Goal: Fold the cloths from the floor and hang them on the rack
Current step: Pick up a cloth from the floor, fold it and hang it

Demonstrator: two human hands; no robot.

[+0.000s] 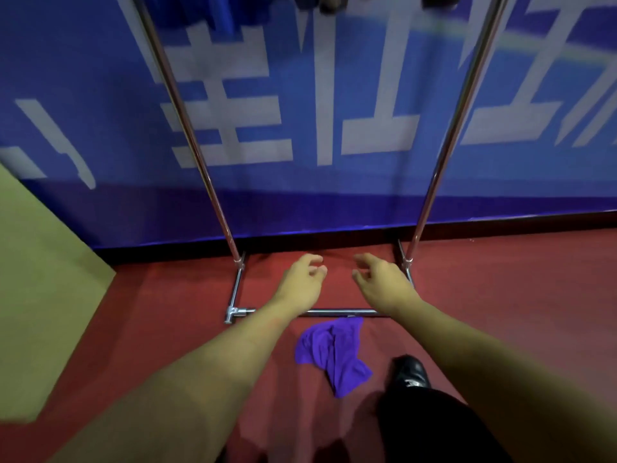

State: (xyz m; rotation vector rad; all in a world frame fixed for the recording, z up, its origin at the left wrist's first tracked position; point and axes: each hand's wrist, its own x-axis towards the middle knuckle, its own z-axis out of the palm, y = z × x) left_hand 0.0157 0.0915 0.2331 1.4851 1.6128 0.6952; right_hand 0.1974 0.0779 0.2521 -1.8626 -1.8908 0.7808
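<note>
Two bare hands, left hand and right hand, reach forward with each grip loosely open and empty. The purple cloth lies crumpled on the red floor, below the forearms, just before the rack base bar, beside a black shoe. A blue banner stands behind.
</note>
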